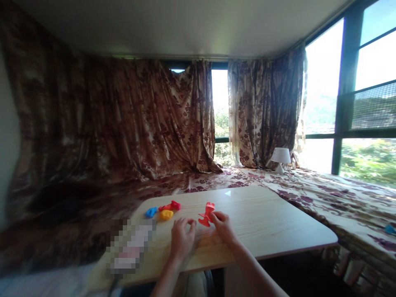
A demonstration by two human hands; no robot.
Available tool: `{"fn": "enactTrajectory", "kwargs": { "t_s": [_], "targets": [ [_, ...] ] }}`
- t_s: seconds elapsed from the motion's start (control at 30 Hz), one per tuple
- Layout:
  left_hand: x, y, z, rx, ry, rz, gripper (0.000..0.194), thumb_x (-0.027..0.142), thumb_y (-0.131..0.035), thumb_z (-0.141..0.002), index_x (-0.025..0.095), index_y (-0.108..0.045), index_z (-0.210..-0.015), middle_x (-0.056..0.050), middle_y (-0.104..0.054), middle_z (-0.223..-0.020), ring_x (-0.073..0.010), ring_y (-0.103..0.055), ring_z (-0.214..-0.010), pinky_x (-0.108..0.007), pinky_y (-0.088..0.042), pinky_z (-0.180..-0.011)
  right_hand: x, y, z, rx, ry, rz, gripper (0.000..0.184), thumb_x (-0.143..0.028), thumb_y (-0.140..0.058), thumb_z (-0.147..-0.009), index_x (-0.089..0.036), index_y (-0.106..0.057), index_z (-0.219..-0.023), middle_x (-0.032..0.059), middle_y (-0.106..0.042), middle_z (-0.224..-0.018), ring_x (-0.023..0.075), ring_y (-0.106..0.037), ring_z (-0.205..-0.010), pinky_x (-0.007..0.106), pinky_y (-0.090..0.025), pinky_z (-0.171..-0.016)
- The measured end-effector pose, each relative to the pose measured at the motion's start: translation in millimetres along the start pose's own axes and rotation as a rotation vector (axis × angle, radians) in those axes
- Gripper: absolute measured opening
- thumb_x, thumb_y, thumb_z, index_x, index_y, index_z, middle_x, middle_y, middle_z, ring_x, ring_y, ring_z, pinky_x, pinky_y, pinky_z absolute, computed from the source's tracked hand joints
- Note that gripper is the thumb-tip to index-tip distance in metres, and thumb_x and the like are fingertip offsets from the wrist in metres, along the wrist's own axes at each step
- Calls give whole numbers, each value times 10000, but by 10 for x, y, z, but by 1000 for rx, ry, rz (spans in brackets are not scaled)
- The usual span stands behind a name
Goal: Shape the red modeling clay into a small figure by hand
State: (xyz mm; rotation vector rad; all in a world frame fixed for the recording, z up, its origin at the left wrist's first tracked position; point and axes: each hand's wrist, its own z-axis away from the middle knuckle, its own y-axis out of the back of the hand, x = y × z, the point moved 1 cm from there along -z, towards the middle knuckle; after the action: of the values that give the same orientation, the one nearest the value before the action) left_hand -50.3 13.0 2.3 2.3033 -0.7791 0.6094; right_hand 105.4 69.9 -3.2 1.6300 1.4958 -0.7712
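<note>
My right hand (223, 227) rests on the wooden table (278, 222) and pinches a limp red balloon (206, 214) at its fingertips. My left hand (182, 239) hovers just left of it, fingers curled downward and slightly apart, holding nothing that I can see. Further left on the table lie a blue balloon (151, 212), a yellow balloon (166, 214) and another red balloon (170, 206), close together.
A blurred-out flat object (131, 247) lies at the table's near left corner. Patterned cloth covers the platform around the table. A small white lamp (281, 159) stands by the curtains at the back right. A blue scrap (390, 229) lies at far right.
</note>
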Motion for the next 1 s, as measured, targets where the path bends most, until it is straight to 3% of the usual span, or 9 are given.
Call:
{"fn": "enactTrajectory", "kwargs": {
  "t_s": [0.2, 0.4, 0.63, 0.83, 1.0],
  "targets": [
    [227, -108, 41, -7, 21, 118, 186, 336, -587, -733, 206, -631, -859, -61, -655, -884, -237, -570, -900, -393, -422, -847, -57, 30, 19, 4, -48, -137, 361, -421, -534, -764, -109, -631, -609, 9, -541, -559, 132, -464, -570, 240, -358, -558],
    [199, -196, 69, -12, 51, 242, 401, 243, -696, -611, 220, -585, -996, -67, -646, -981, -244, -570, -959, -398, -396, -900, -19, 21, 18, 19, -49, -104, 362, -422, -512, -760, -113, -620, -606, -3, -504, -534, 124, -437, -546, 238, -340, -541],
    [115, -234, 76, -73, 118, 357, 364, 220, -655, -662, 227, -569, -1016, -51, -644, -957, -198, -591, -914, -343, -416, -869, -77, 17, 40, -51, -23, -98, 302, -357, -493, -759, -125, -592, -593, -20, -467, -530, 118, -420, -547, 232, -326, -539],
    [223, -162, 77, -63, 96, 391, 327, 227, -639, -681, 202, -560, -998, -46, -631, -941, -179, -583, -879, -351, -412, -869, -134, 43, 52, -87, 27, -101, 274, -337, -516, -743, -131, -594, -580, -3, -520, -581, 136, -464, -606, 245, -361, -595],
    [289, -105, 60, -127, 210, 484, 286, 226, -618, -693, 194, -551, -969, -42, -640, -939, -179, -583, -899, -377, -372, -912, -123, 31, 57, -67, 48, -87, 277, -346, -528, -744, -129, -630, -604, 14, -561, -602, 143, -483, -612, 258, -378, -611]
  ]
}}
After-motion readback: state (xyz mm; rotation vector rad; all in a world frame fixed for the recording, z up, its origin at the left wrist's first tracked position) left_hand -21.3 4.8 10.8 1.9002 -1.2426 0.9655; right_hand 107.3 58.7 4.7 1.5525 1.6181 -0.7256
